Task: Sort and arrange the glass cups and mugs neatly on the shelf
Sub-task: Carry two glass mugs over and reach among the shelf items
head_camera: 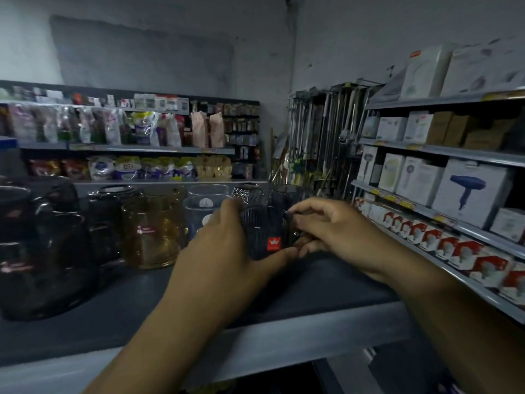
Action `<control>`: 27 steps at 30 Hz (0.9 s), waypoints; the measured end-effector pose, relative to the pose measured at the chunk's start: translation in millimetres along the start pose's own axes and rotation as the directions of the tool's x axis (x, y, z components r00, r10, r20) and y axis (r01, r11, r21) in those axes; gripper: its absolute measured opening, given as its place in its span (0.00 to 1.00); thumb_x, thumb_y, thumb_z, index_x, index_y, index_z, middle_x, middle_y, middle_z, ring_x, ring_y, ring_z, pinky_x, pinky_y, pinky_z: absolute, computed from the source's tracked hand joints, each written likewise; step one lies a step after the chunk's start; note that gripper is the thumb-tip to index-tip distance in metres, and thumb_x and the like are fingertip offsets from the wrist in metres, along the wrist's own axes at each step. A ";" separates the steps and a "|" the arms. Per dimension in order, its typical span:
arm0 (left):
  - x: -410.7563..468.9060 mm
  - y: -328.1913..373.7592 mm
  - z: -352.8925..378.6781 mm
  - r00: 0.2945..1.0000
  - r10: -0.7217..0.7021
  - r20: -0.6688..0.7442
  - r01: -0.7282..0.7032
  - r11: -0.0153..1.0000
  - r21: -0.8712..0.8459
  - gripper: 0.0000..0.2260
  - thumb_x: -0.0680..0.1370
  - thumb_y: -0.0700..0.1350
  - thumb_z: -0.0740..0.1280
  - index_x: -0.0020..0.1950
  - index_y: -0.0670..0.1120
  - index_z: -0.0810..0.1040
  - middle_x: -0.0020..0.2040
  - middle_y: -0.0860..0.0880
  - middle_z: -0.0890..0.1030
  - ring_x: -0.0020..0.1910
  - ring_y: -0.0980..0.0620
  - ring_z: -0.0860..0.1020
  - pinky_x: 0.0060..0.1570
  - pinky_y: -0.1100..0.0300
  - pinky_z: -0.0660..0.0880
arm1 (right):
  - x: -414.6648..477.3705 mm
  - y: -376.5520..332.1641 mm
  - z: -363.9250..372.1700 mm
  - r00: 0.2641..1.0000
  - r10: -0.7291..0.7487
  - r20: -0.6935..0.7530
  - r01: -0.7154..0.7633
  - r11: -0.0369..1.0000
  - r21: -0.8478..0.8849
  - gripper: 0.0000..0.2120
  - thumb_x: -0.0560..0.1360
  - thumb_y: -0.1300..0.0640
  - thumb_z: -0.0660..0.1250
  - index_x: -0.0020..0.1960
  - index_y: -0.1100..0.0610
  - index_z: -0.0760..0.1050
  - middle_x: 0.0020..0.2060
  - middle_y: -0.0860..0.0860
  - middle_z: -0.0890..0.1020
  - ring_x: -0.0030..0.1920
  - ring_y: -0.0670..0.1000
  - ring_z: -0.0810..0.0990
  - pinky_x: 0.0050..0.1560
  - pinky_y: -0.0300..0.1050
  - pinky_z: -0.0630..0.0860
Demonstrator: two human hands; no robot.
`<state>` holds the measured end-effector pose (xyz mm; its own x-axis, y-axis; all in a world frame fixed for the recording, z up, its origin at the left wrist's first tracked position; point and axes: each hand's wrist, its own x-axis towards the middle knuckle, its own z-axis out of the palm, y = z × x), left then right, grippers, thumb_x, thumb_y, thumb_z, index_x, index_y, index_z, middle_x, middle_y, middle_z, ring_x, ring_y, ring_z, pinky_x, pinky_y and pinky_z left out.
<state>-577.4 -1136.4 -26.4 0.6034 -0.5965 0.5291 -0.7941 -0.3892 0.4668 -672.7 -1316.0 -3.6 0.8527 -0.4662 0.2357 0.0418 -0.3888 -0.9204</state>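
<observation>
The dark mug [264, 231] stands on the dark shelf [284, 285], right between my two hands. It has thin lines down its side and a small red sticker [273, 244] near the bottom. My left hand [224, 245] is curled round the mug's left side, and its thumb lies along the bottom front, just under the sticker. My right hand [326, 226] is on the mug's right side, with the fingers bent and holding on there. I think that is the handle, but my fingers hide most of it. Just behind the mug stand a few more dark cups [284, 194]. To the left of my left hand are clear cups [201, 211], then a big yellow glass mug [153, 231] with a small pink label. Further left stand big dark glass mugs [42, 251], close together. On my right are shelves with red and white boxes [466, 251] in a row, and above them a white box with a blue hair dryer [471, 191] on it. Far back, across the room, shiny bags [127, 126] fill more shelves, and long metal tools [326, 132] hang in the corner.
</observation>
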 end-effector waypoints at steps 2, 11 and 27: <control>-4.4 -0.7 -4.4 0.998 0.062 -0.032 -0.061 0.998 0.029 0.39 0.64 0.78 0.62 0.69 0.59 0.64 0.67 0.54 0.70 0.56 0.50 0.80 0.53 0.47 0.81 | 2.0 5.9 -4.1 0.999 0.018 0.037 -0.019 0.999 0.034 0.11 0.81 0.63 0.67 0.62 0.59 0.77 0.53 0.59 0.84 0.45 0.57 0.86 0.47 0.48 0.85; 13.9 -2.1 -9.0 0.935 0.355 0.012 -0.353 0.924 0.149 0.18 0.75 0.62 0.67 0.59 0.53 0.79 0.48 0.64 0.72 0.38 0.63 0.74 0.39 0.67 0.71 | 14.7 28.4 -23.3 0.986 0.010 0.169 -0.057 0.960 0.275 0.15 0.78 0.64 0.70 0.63 0.58 0.77 0.59 0.57 0.82 0.54 0.55 0.86 0.55 0.51 0.83; 37.7 16.5 19.5 0.985 0.172 -0.010 -0.157 0.917 0.366 0.21 0.74 0.59 0.67 0.62 0.49 0.78 0.56 0.50 0.78 0.39 0.53 0.74 0.44 0.51 0.80 | 40.6 66.5 -42.9 0.944 -0.329 -0.028 0.327 0.943 -0.061 0.05 0.79 0.61 0.69 0.51 0.52 0.81 0.42 0.51 0.85 0.42 0.50 0.85 0.41 0.51 0.83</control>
<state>-569.2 -1179.0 -12.5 0.4582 -0.6475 0.6090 -0.8497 -0.5202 0.0862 -657.6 -1394.8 -41.9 0.7762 -0.3346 0.5344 0.2866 -0.5677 -0.7717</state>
